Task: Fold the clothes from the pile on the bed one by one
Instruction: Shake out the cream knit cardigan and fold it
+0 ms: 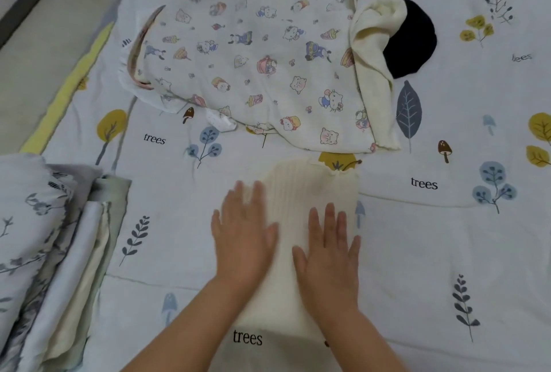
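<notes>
**Ana:** Cream ribbed garment (301, 222) — where does it lie in the head view?

**Ben:** Low in the middle of the bed (432, 252), on the printed sheet, straight ahead of the person. It is already folded into a narrow strip, and its long axis runs away from the person, from the near edge by the wrists up to a frilled hem at the far end.

**Ana:** And the grip?

**Ben:** Neither hand grasps anything. The left hand (244, 234) lies flat on the strip's left edge, fingers straight and spread, partly over the sheet. The right hand (331, 249) lies flat on its right half, fingers also straight. Both palms press down; nothing is pinched or curled round the cloth. The left looks slightly blurred.

**Ana:** Which hand is nearer the far hem?

**Ben:** The left fingertips reach a little farther up it; the hem sits beyond both hands. I judge this a smoothing step, and a further fold would likely bring one short end over the other along that long axis.

**Ana:** What else is there?

**Ben:** The pile lies farther up the bed, just beyond the hem: a cartoon-print garment (253, 67) spread wide, a cream garment (372, 58) at its right edge, a dark garment (414, 38) behind that. Folded bedding (53, 252) is stacked well apart at the left.
</notes>
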Tool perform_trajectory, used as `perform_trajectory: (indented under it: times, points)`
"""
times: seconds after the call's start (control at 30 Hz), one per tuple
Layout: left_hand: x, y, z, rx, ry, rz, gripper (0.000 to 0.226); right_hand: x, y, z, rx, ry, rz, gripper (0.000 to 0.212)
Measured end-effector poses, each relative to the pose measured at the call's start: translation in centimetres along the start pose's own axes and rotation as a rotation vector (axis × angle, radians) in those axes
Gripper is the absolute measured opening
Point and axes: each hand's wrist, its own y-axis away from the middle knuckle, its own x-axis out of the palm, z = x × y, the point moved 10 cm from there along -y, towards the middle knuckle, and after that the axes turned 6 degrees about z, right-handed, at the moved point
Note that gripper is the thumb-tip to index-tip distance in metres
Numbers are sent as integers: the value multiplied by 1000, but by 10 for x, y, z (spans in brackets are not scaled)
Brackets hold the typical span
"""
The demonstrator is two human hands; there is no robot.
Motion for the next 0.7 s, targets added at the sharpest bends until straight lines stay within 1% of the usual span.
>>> perform_trajectory:
  times: [0.03,0.07,0.1,0.13,0.2,0.3,0.37,0.4,0.43,0.47,0.5,0.53,0.57,0.6,0.67,0.7]
  points:
    - [19,3,-12,97,-69,77,77,12,-2,-3,-4,37,39,66]
    - [40,5,-13,145,-110,164,75,23,-4,-8,-4,60,67,66]
    - [60,7,-5,142,-139,247,72,30,-6,-12,-7,69,76,66]
    - [72,7,7,119,-140,291,70,34,-8,-15,-13,68,72,67]
    - [81,3,20,94,-106,299,70,38,-12,-17,-21,66,63,68]
    - [84,-3,16,120,-54,337,72,37,-17,-17,-40,39,54,69]
    - [76,-2,14,120,-8,322,76,29,-15,-17,-89,-13,40,70]
    - [66,-1,17,79,29,264,83,23,-13,-19,-111,-82,15,70]
    - [52,0,26,-8,88,177,90,15,-9,-24,-111,-163,-30,70]
    - [40,2,39,-132,173,100,95,5,-4,-34,-73,-256,-100,70]
    - [35,5,53,-262,265,79,95,-3,1,-49,5,-364,-168,68]
    - [37,8,63,-364,355,111,92,-4,7,-64,102,-472,-202,65]
    - [43,10,69,-433,437,170,86,0,10,-75,192,-546,-189,61]
    - [50,11,71,-468,505,236,80,7,11,-79,247,-562,-138,60]
    - [55,11,67,-456,588,326,73,24,11,-76,268,-502,-7,62]
    - [56,11,64,-435,611,354,72,28,11,-72,256,-499,23,63]
